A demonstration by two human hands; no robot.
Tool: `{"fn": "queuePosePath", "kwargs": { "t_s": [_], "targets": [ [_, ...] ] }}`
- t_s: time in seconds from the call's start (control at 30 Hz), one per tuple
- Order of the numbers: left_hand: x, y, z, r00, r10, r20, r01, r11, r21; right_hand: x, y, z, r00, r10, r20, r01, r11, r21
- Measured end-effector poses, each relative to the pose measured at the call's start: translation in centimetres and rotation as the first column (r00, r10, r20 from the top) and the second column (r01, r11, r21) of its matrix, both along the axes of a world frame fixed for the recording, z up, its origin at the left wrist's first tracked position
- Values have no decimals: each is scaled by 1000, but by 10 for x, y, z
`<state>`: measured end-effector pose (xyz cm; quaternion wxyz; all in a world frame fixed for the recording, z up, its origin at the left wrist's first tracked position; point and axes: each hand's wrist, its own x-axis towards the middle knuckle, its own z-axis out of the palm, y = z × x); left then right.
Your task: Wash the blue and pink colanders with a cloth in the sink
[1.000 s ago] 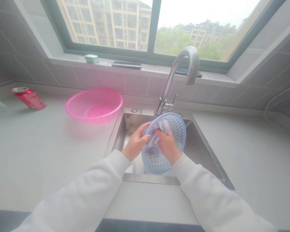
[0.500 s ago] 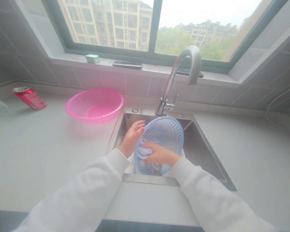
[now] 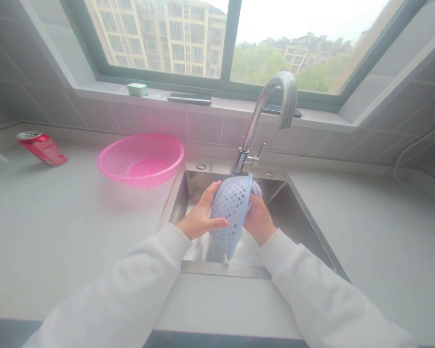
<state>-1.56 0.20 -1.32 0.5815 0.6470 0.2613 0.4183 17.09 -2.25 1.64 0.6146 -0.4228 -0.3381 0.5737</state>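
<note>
Blue basket over steel sink; pink basket, red can on countertop

light: bright, diffuse daylight from far window | glare: washed-out sky, pale counter | shadows: faint, soft | focus: blue plastic basket slightly soft | distortion: curved left and right edges

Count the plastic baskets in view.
2. A blue basket is tilted on edge over the sink, held between the left hand and right hand. A pink basket sits on the counter left of the sink.
</note>
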Motion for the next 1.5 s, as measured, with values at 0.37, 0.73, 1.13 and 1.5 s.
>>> {"fn": "queuePosePath", "kwargs": {
  "t_s": [0.37,0.73,1.13,1.5],
  "targets": [
    [16,-12,16,931,218,292,-13,821,-571,-15,-10,-2,913,348,213,-333,937,-104],
    [20,-4,5,965,96,243,-11,944,-331,-17,-6,-4,985,107,136,-109,994,10],
    [24,-12,16,957,142,254,-32,919,-393,-21,-6,-7,967,193,167,-187,981,-54],
    [17,-1,5,965,157,208,-107,966,-233,-10,-8,-9,912,351,214,-329,935,-133]
  ]
}}
